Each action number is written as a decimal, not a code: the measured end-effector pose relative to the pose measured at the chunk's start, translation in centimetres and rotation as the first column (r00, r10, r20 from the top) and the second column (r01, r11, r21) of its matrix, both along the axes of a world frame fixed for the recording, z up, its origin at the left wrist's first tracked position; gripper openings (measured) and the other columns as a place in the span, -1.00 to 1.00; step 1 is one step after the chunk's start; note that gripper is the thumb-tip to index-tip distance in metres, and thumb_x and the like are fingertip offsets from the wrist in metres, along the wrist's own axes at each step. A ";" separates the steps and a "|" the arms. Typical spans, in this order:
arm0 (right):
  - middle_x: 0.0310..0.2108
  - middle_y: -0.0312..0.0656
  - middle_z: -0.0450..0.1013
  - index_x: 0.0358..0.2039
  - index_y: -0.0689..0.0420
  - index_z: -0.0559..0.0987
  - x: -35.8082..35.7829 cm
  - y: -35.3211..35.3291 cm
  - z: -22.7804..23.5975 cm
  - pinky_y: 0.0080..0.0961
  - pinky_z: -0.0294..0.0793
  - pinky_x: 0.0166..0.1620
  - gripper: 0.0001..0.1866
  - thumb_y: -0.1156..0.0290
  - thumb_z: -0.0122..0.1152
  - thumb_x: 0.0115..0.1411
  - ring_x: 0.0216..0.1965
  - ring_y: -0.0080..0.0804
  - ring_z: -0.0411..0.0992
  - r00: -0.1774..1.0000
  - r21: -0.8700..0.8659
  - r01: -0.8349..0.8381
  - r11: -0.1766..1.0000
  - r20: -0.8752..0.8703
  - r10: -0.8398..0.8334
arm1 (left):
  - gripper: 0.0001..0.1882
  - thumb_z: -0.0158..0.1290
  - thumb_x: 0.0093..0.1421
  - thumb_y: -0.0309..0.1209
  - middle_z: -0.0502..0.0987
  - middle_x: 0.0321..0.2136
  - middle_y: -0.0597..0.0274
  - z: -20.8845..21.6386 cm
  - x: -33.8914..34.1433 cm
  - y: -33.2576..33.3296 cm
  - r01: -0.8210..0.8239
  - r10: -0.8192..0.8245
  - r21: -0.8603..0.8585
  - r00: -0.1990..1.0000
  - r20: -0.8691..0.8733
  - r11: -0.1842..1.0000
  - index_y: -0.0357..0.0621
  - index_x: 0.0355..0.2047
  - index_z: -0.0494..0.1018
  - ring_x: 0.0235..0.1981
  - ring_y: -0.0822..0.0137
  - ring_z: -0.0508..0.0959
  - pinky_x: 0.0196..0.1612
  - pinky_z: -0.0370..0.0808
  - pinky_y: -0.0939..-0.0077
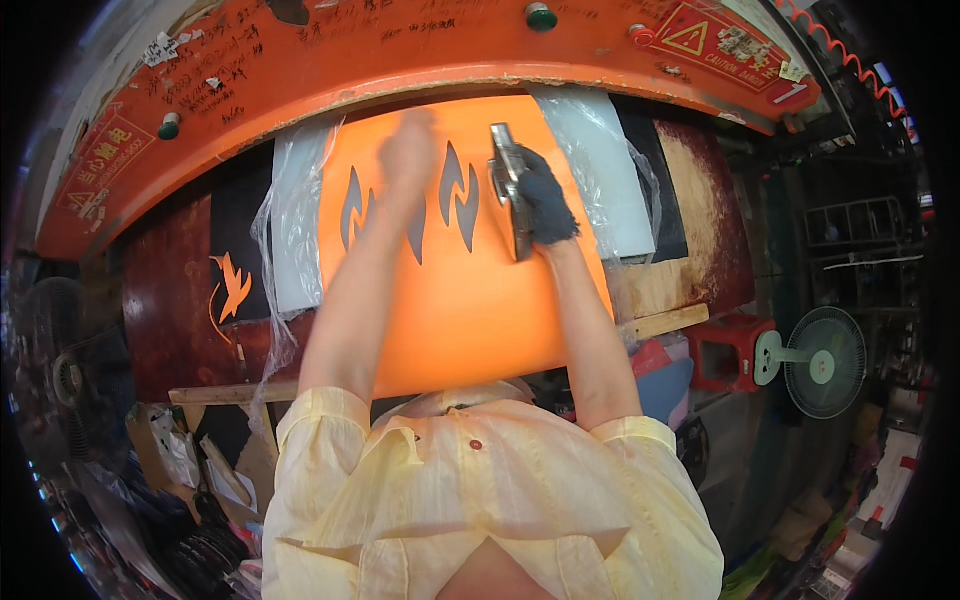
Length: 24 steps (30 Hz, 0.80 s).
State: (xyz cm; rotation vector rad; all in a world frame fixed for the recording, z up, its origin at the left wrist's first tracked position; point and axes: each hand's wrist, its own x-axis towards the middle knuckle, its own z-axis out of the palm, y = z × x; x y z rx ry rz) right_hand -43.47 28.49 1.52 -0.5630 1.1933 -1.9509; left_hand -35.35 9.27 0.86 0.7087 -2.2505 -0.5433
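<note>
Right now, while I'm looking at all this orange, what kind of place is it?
Probably a workshop or small factory. The big orange machine has buttons and warning signs, the orange sheet has shapes cut in it, and the gloved right hand holds a metal tool.

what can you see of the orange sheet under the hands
The orange sheet is bright, smooth and wide; its exact material is unclear. It lies fairly flat, with flame-shaped cut-outs showing grey across its far half. Pale sheets and clear plastic film flank it. The blurred left hand and the gloved right hand, holding a metal die, are over it; contact is unclear.
</note>
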 end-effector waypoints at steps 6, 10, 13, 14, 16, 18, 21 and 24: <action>-0.37 -0.31 0.38 -0.10 0.15 0.42 -0.7 -0.6 0.0 -0.56 0.41 -0.25 -0.60 0.15 0.08 0.15 -0.31 -0.55 0.39 0.930 -0.087 0.338 0.937 0.183 -0.318 | -0.66 -0.18 0.27 -0.18 0.55 -0.29 -0.02 1.9 4.7 -6.3 -0.197 0.161 0.309 0.977 0.138 0.930 -0.13 -0.20 0.48 -0.24 -0.03 0.54 -0.20 0.43 0.15; -0.40 -0.31 0.37 -0.11 0.14 0.42 -0.2 -2.4 -0.4 -0.57 0.42 -0.29 -0.59 0.11 0.08 0.16 -0.34 -0.55 0.40 0.895 -0.042 0.398 0.916 0.235 -0.378 | -0.53 -0.01 0.17 -0.03 0.56 -0.31 0.01 0.8 2.8 2.4 0.036 -0.126 0.558 0.984 0.124 0.829 -0.14 -0.10 0.40 -0.22 0.13 0.55 -0.16 0.43 0.31; -0.41 -0.31 0.37 -0.11 0.13 0.42 0.0 -2.7 -0.2 -0.57 0.42 -0.32 -0.58 0.07 0.08 0.17 -0.37 -0.55 0.40 0.907 -0.020 0.377 0.926 0.212 -0.365 | -0.33 0.16 0.02 0.03 0.54 -0.22 -0.01 1.3 1.5 6.8 0.186 -0.313 0.706 0.948 0.053 0.684 -0.22 -0.02 0.35 -0.13 0.21 0.54 -0.11 0.43 0.37; -0.40 -0.30 0.37 -0.10 0.12 0.41 -0.1 -2.5 -0.1 -0.56 0.44 -0.35 -0.57 0.06 0.07 0.17 -0.38 -0.53 0.40 0.927 0.001 0.338 0.941 0.174 -0.333 | -0.27 0.19 -0.02 0.05 0.53 -0.20 -0.02 1.5 1.2 7.5 0.168 -0.328 0.677 0.938 0.115 0.717 -0.24 0.01 0.33 -0.12 0.20 0.54 -0.10 0.44 0.37; -0.36 -0.28 0.39 -0.08 0.10 0.39 -0.2 -2.1 0.1 -0.55 0.46 -0.40 -0.55 0.02 0.06 0.18 -0.41 -0.49 0.41 0.947 0.070 0.289 0.955 0.123 -0.296 | -0.15 0.25 -0.09 0.08 0.52 -0.17 -0.04 1.8 0.7 8.1 0.200 -0.379 0.604 0.907 0.184 0.772 -0.28 0.06 0.29 -0.10 0.17 0.54 -0.08 0.44 0.35; -0.34 -0.25 0.40 -0.08 0.06 0.38 -0.3 -1.7 -0.1 -0.48 0.50 -0.45 -0.57 0.02 0.04 0.19 -0.44 -0.43 0.43 0.938 0.068 0.277 0.958 0.199 -0.285 | -0.10 0.31 -0.14 0.02 0.51 -0.15 -0.06 1.6 0.2 7.9 0.189 -0.360 0.627 0.920 0.157 0.756 -0.30 0.09 0.26 -0.13 0.16 0.55 -0.07 0.46 0.36; -0.32 -0.25 0.41 -0.07 0.04 0.38 -0.6 -1.5 -0.8 -0.48 0.50 -0.47 -0.57 0.02 0.04 0.19 -0.45 -0.43 0.44 0.930 0.091 0.268 0.959 0.235 -0.282 | -0.13 0.33 -0.13 -0.04 0.51 -0.16 -0.04 0.7 -0.2 7.7 0.234 -0.390 0.647 0.915 0.107 0.726 -0.32 0.08 0.26 -0.16 0.20 0.55 -0.10 0.47 0.39; -0.30 -0.25 0.42 -0.04 0.04 0.38 -1.1 -1.8 -1.9 -0.53 0.49 -0.47 -0.57 0.04 0.03 0.19 -0.44 -0.49 0.43 0.950 0.067 0.257 0.964 0.164 -0.265 | -0.18 0.32 -0.09 -0.10 0.51 -0.26 0.06 0.1 -0.2 7.8 0.272 -0.372 0.693 0.928 -0.005 0.667 -0.32 0.08 0.27 -0.28 0.31 0.54 -0.25 0.47 0.45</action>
